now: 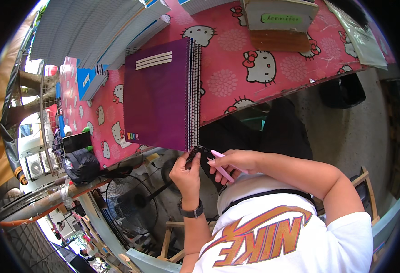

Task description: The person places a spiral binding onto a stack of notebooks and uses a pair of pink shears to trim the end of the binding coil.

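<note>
A purple spiral-bound notebook (pixel 157 98) lies on the pink table near its front edge, its double column of rings (pixel 194 91) along the right side. At the notebook's lower corner, my left hand (pixel 185 178) pinches the loose end of a black binding coil (pixel 191 155) between thumb and fingers. My right hand (pixel 237 161) is closed around the pink handles of a pair of pliers (pixel 225 173). Their dark jaws point left toward the coil end, beside my left fingertips. Whether the jaws touch the coil is too small to tell.
Tall stacks of notebooks (pixel 86 27) stand at the far left, with a blue-covered pile (pixel 88 82) below. A grey box on a wooden base (pixel 282 41) sits at the back. A standing fan (pixel 132 202) is left of my arm; a black bin (pixel 343 91) stands right.
</note>
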{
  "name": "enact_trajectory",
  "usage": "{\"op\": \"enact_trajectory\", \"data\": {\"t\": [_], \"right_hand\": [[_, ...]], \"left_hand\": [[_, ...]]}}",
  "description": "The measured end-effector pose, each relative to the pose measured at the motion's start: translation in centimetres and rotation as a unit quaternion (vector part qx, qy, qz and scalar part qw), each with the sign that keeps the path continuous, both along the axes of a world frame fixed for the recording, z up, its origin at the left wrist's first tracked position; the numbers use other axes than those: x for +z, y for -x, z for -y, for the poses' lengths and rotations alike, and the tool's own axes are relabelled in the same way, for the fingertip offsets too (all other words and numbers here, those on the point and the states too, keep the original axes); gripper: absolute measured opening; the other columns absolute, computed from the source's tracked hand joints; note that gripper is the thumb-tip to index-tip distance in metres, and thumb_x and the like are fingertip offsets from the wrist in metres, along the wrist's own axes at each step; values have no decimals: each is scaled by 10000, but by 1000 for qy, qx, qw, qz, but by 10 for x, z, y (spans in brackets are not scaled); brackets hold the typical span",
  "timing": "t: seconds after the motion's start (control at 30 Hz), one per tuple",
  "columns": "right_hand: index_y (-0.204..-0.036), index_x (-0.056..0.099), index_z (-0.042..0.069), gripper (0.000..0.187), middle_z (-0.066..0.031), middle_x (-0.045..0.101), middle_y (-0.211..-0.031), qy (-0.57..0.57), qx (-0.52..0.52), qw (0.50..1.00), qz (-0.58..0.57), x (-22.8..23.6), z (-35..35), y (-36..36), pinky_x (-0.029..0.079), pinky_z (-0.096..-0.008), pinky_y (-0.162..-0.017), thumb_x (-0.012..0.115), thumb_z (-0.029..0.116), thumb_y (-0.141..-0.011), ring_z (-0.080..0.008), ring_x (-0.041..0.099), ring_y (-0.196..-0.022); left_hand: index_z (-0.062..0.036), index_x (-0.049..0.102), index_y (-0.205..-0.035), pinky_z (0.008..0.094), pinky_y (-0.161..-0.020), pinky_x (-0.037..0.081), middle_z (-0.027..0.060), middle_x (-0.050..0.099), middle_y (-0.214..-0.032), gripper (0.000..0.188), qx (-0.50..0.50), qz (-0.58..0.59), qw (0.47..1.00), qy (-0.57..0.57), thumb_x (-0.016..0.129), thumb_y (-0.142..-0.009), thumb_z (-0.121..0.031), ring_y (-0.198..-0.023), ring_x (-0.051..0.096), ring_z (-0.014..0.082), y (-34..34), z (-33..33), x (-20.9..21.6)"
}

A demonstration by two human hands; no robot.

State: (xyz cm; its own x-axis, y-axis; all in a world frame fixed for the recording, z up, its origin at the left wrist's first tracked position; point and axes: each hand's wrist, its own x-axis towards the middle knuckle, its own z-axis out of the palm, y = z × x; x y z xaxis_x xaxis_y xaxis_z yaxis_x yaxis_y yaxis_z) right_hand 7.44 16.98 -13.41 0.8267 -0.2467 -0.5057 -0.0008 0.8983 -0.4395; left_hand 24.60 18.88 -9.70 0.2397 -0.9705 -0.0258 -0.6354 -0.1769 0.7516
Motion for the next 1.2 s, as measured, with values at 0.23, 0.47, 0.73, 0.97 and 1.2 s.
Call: {"op": "enact_trajectory", "data": {"t": [0.23, 0.47, 0.73, 0.97, 1.2], "right_hand": [[-851, 577, 24, 446, -86, 588, -708, -4, -25, 1000, -11, 0, -1, -8, 477, -274, -538, 579, 470, -837, -173, 595, -610], [-752, 549, 19, 479, -101, 547, -616, 18, -63, 998, -16, 1, -4, -9, 453, -269, -466, 593, 490, -822, -184, 551, -492], [-1020, 552, 14, 532, -104, 615, -882, -5, -47, 999, 10, -15, -16, 0, 477, -296, -699, 548, 516, -844, -177, 603, -803], [-1037, 555, 19, 527, -95, 617, -901, -11, -21, 1000, 20, -14, -10, 0, 478, -293, -695, 514, 516, -865, -175, 608, -819], [-997, 556, 11, 516, -93, 608, -833, -8, -11, 1000, 11, -11, -2, -6, 476, -293, -651, 501, 510, -876, -176, 603, -763]], "left_hand": [[21, 671, -953, 234, -630, 462, 73, 660, -767, 221, -81, 70, 992, 62, 702, -740, -28, -661, 579, 93, -5, 3, 0], [19, 664, -916, 251, -643, 480, 109, 665, -809, 189, -31, 39, 998, 41, 700, -735, -21, -692, 617, 145, 2, 1, 1], [45, 635, -968, 233, -661, 473, 62, 655, -837, 208, 26, -128, 991, -27, 680, -802, -73, -738, 579, 93, -3, -5, -12], [47, 647, -942, 213, -626, 461, 37, 648, -775, 208, 27, -158, 986, -51, 690, -807, -106, -665, 565, 73, 1, -3, -15], [39, 654, -952, 226, -618, 473, 60, 653, -770, 204, -20, -82, 996, -5, 694, -782, -66, -677, 577, 84, -6, -1, -17]]}}
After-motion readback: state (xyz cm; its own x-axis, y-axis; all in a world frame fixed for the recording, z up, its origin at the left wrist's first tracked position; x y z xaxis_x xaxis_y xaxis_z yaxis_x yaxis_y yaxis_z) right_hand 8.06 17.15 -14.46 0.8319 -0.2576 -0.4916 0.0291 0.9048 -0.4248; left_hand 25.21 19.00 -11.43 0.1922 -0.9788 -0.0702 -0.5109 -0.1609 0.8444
